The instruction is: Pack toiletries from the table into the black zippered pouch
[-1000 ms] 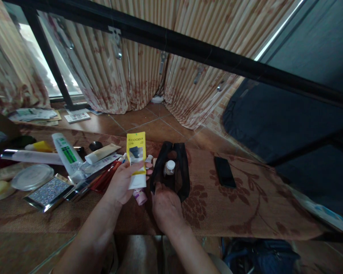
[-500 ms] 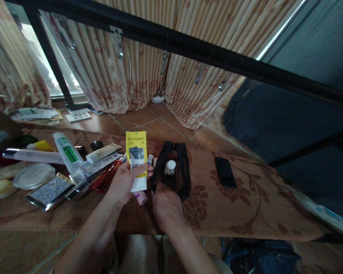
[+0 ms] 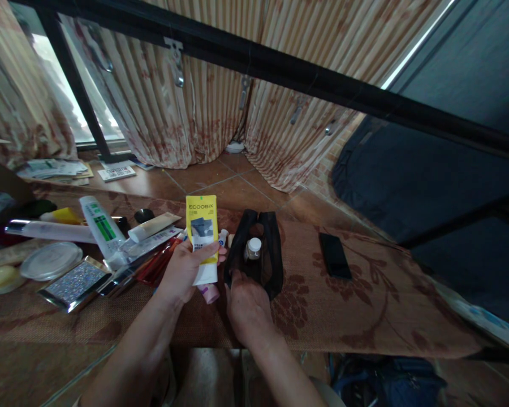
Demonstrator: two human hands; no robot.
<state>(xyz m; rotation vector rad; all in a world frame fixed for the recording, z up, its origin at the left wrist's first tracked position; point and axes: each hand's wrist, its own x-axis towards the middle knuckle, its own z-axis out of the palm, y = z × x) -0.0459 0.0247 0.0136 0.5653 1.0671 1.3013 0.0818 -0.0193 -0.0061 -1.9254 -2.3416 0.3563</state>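
Patterned tablecloth (image 3: 365,305), upright yellow packet (image 3: 202,234) (white-bottomed)

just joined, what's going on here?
A person's left hand grips a yellow-and-white ECOOBIX packet, held upright above the patterned tablecloth. The right hand holds the near edge of an open black pouch with a small white-capped bottle inside. Tubes and a glitter case lie to the left.
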